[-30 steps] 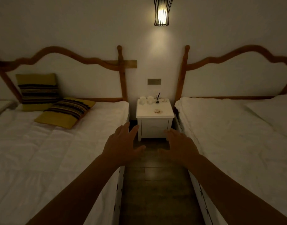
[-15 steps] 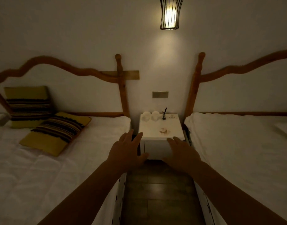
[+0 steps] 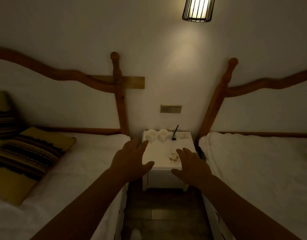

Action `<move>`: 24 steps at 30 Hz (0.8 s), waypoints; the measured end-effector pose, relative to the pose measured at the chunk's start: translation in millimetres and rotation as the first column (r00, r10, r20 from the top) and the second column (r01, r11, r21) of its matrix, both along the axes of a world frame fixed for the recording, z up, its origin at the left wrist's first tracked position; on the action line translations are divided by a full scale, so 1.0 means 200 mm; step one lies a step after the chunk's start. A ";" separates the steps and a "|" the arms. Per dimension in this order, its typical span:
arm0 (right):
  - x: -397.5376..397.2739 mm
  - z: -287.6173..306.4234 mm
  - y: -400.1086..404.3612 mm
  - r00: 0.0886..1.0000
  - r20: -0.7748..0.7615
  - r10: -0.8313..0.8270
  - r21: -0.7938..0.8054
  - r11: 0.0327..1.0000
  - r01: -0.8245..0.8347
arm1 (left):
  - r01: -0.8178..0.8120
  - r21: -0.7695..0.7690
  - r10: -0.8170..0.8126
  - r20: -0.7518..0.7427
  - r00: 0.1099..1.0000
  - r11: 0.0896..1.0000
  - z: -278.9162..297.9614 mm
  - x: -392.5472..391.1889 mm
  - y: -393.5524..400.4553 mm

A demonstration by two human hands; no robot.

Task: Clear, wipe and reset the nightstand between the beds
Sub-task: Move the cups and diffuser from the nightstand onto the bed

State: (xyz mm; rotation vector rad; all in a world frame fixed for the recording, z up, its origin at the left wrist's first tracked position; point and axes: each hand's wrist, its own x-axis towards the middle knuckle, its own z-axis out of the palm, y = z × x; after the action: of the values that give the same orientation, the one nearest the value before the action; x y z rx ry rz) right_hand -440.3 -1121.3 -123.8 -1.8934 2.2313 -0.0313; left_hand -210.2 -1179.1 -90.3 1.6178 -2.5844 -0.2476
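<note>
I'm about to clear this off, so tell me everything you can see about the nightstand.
The nightstand is a small white cabinet, painted wood by the look, standing upright on short legs on the dark floor, against the wall between the two beds. Its flat top carries two white cups at the back left, a dark reed diffuser beside them, a small card at the back right, and brownish crumbs or stains near the front. Both open hands hover in front of it; contact is unclear.
</note>
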 end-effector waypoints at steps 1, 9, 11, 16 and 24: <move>0.00 -0.02 -0.09 1.000 0.010 -0.013 0.016 1.000 0.013 | 0.007 0.018 -0.007 -0.002 1.000 1.000 -0.02 -0.01 -0.11; 0.00 -0.24 -0.72 0.992 0.077 -0.104 0.119 0.988 0.094 | 0.026 0.205 -0.036 0.042 0.998 0.978 -0.26 -0.13 -0.79; -0.01 -0.31 -0.84 0.988 0.092 -0.121 0.162 0.981 0.105 | 0.022 0.241 -0.039 0.064 0.997 0.970 -0.32 -0.17 -0.91; -0.13 -0.57 -1.25 0.987 0.113 -0.112 0.188 0.978 0.090 | -0.013 0.306 -0.009 0.070 0.998 0.952 -0.59 -0.31 -1.31; -0.39 -1.19 -1.90 0.980 0.147 -0.135 0.219 0.970 0.101 | -0.038 0.292 0.044 -0.013 0.999 0.956 -1.28 -0.63 -1.82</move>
State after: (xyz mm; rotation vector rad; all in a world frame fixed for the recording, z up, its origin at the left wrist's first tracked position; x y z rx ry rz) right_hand -517.4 -1501.5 -362.4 -1.5883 2.1428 0.0313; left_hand -336.4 -1543.2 -346.2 1.7438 -2.5940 -0.6676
